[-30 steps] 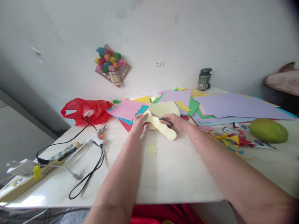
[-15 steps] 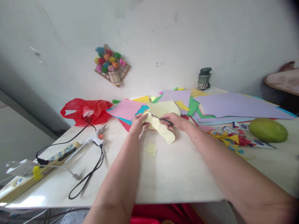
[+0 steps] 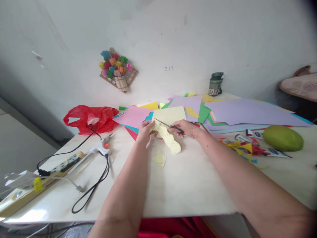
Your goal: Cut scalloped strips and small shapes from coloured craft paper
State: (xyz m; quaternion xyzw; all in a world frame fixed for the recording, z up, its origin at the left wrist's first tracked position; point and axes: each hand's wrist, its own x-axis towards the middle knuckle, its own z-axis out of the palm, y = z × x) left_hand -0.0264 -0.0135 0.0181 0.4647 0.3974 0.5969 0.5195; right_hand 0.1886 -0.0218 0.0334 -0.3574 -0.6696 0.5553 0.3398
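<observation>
One cream paper strip with circles drawn on it, far end pinched in the left hand, rest of it slanting back toward the person over the table. Right hand has its fingers wrapped round the scissors handles, blades pointing left near the strip, can't tell if they're touching. Loose paper piece lies nearer the person, also circled.

Bare along left forearm and right forearm; marked on the latter by a small dark spot. Seemingly dressed in red cloth, near edge.
</observation>
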